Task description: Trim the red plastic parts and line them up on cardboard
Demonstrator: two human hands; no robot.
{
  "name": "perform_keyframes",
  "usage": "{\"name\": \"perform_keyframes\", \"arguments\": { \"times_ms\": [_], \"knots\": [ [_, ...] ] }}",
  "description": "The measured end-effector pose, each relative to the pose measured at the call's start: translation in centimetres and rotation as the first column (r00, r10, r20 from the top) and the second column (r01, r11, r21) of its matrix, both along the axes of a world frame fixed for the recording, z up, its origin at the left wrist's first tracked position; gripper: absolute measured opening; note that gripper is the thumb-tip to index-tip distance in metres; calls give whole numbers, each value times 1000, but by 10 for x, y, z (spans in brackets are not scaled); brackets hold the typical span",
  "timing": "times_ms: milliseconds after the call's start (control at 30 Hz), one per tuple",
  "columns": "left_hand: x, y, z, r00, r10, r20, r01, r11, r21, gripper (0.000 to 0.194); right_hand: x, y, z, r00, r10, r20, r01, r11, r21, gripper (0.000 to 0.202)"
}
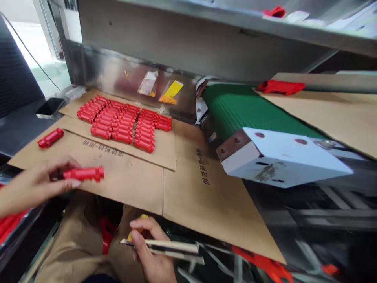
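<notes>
My left hand point(55, 179) pinches a red ribbed plastic tube point(85, 173) at its left end, just above the cardboard sheet point(126, 173). My right hand point(153, 243), lower and over my lap, grips a craft knife point(173, 245) with a pale handle; its pointed blade faces left. Something yellow shows between the right fingers, too little to name. Another red tube point(50, 138) lies alone on the cardboard beyond my left hand. Farther back, rows of similar red tubes point(122, 122) lie packed side by side.
A green conveyor belt point(235, 106) with a white metal end point(282, 157) stands to the right. Small plastic bags with yellow bits point(171, 92) rest against the metal back panel. A phone point(50, 107) lies at left. A metal shelf point(235, 23) crosses above.
</notes>
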State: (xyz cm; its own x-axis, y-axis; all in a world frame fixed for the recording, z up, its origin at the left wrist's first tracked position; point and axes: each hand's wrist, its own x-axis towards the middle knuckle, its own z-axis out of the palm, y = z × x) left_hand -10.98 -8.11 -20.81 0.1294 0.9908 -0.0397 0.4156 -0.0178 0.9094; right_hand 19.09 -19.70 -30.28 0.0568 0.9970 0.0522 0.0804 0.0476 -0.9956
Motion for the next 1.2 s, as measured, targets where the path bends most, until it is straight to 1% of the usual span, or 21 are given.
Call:
{"name": "perform_keyframes", "arguments": {
  "times_ms": [33, 100, 133, 200, 267, 333, 400, 467, 533, 600, 633, 667, 767, 833, 900, 967, 1033, 1067, 1100, 1133, 1200],
  "knots": [
    [12, -29, -9, 996, -72, 61, 77, 995, -70, 35, -3, 3, 5, 1000, 30, 0, -30, 999, -19, 28],
    [36, -76, -32, 981, -112, 160, 141, 972, -188, 31, -11, 7, 10, 997, 78, -19, -79, 994, -72, 30],
    [47, -93, -43, 976, -58, 212, 107, 967, -230, 31, -14, 7, 10, 993, 107, -47, -111, 987, -113, 32],
    [65, -119, -65, 953, 81, 293, 13, 952, -306, 31, -20, 3, 7, 981, 152, -123, -175, 964, -200, 37],
    [76, -135, -82, 915, 236, 326, -113, 928, -355, 32, -24, -5, 1, 971, 155, -183, -200, 944, -261, 42],
    [81, -144, -93, 878, 346, 330, -217, 904, -369, 36, -26, -15, -5, 967, 133, -216, -194, 937, -289, 46],
    [83, -149, -99, 859, 392, 330, -266, 891, -368, 38, -28, -23, -9, 968, 119, -221, -182, 938, -296, 47],
    [82, -151, -101, 865, 382, 325, -258, 894, -365, 39, -27, -29, -11, 982, 101, -160, -141, 955, -260, 45],
    [80, -152, -100, 890, 348, 293, -243, 908, -341, 39, -25, -35, -12, 998, 63, 24, -59, 987, -151, 41],
    [80, -152, -99, 914, 314, 258, -235, 926, -296, 36, -22, -40, -12, 977, 10, 214, -3, 999, -34, 38],
    [80, -152, -98, 920, 307, 244, -235, 930, -283, 35, -21, -42, -13, 966, -5, 260, 8, 1000, -9, 37],
    [80, -153, -98, 922, 307, 236, -239, 931, -278, 35, -21, -44, -14, 967, -6, 257, 12, 1000, -19, 36],
    [80, -154, -97, 929, 299, 219, -229, 927, -297, 38, -25, -47, -18, 996, 24, 84, -11, 989, -145, 37],
    [80, -155, -98, 931, 293, 219, -219, 925, -309, 41, -28, -47, -20, 999, 35, -2, -35, 981, -192, 38],
    [79, -154, -99, 932, 292, 213, -216, 923, -318, 43, -28, -46, -19, 999, 39, 16, -36, 984, -174, 38],
    [77, -152, -100, 952, 262, 159, -215, 940, -265, 40, -26, -45, -15, 991, 43, 124, -29, 994, -106, 36],
    [73, -147, -99, 978, 198, 72, -188, 974, -126, 29, -23, -44, -10, 968, 59, 245, -55, 998, -21, 33],
    [71, -144, -98, 989, 144, 40, -142, 988, -54, 25, -22, -44, -7, 954, 73, 290, -82, 997, 17, 32],
    [69, -140, -97, 997, 73, 23, -73, 997, -4, 25, -21, -43, -5, 943, 93, 319, -113, 993, 45, 31],
    [68, -136, -95, 1000, -9, 23, 9, 1000, 18, 27, -20, -43, -3, 936, 115, 333, -143, 988, 62, 30],
    [66, -127, -91, 985, -167, 48, 167, 986, -6, 24, -19, -43, -1, 925, 157, 346, -191, 979, 69, 29]
  ]
}}
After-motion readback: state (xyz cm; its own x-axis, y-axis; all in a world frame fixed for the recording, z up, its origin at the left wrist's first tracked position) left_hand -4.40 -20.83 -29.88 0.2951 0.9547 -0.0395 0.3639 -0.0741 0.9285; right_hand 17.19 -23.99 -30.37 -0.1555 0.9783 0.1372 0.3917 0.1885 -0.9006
